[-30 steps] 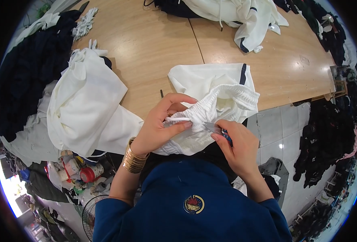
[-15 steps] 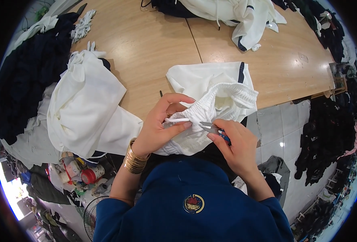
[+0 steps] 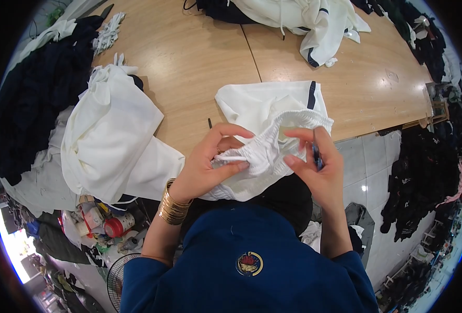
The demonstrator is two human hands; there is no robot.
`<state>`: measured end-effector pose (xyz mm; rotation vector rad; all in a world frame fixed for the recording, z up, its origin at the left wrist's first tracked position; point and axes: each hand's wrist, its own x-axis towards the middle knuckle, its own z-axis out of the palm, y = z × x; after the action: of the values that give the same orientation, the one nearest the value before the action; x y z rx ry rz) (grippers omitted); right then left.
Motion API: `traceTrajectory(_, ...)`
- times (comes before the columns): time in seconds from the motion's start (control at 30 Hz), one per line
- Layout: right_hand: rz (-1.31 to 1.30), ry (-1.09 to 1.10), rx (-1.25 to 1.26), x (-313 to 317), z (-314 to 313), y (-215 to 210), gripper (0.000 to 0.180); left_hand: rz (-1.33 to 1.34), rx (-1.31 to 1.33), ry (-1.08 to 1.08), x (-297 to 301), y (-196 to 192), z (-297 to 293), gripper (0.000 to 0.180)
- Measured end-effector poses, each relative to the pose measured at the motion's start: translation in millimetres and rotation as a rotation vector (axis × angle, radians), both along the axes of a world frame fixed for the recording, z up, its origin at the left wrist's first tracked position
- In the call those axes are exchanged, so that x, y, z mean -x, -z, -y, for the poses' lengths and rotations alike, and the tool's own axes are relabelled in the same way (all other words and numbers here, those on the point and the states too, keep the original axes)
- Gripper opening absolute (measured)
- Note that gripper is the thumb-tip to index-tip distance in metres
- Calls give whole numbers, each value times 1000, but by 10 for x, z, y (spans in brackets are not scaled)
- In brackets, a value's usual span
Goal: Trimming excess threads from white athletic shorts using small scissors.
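A round red-and-gold badge point(image 3: 249, 264) shows on the blue shirt point(image 3: 205, 240), and just past it the white garment point(image 3: 272, 96) lies over the table's point(image 3: 189, 68) near edge, its gathered waistband point(image 3: 262, 148) pinched in the left hand point(image 3: 218, 159) beside a white cord point(image 3: 231, 158). The right hand point(image 3: 319, 161) has drawn back — half a second ago its blade was at the waistband — and now holds the snips point(image 3: 317, 155) against its palm, thumb and forefinger spread wide.

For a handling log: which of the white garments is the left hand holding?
The gathered-waistband garment, before the torso: the left hand pinches it. Neither hand holds the left white garment or the far white garment.
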<state>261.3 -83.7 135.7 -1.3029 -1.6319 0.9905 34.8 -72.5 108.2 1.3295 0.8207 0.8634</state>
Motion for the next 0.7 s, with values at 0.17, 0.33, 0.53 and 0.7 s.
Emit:
traceTrajectory(0.17,119,-427,90,-107,-322,-28,32,23,45,143,12,-229,-26,49)
traceTrajectory(0.33,308,3,-448,-94,-253,-58,30,-630,-184,46,80,-278,-41,46)
traceTrajectory(0.53,315,345,-897,-166,-139,208,25,-692,-814,-659,193,-124,6,41)
traceTrajectory(0.7,289,427,-888,-194,-98,283,23,-753,-944,-691,185,6,143,46)
